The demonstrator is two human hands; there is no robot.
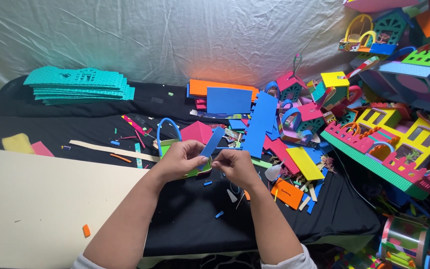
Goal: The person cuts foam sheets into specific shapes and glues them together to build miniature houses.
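Observation:
My left hand (pixel 179 158) pinches a narrow blue foam strip (pixel 212 141) that slants up to the right. Under that hand sits a small green foam basket (pixel 167 146) with a blue arched handle (pixel 168 125). My right hand (pixel 236 167) meets the strip's lower end with its fingertips closed, thumb and forefinger touching the foam. Both hands hover over the black cloth (pixel 195 214) at the centre of the view.
A stack of teal foam sheets (pixel 78 83) lies at the back left. A cream board (pixel 36 199) covers the left front. Loose foam pieces, orange and blue sheets (pixel 227 97) and several finished foam houses (pixel 399 144) crowd the right side.

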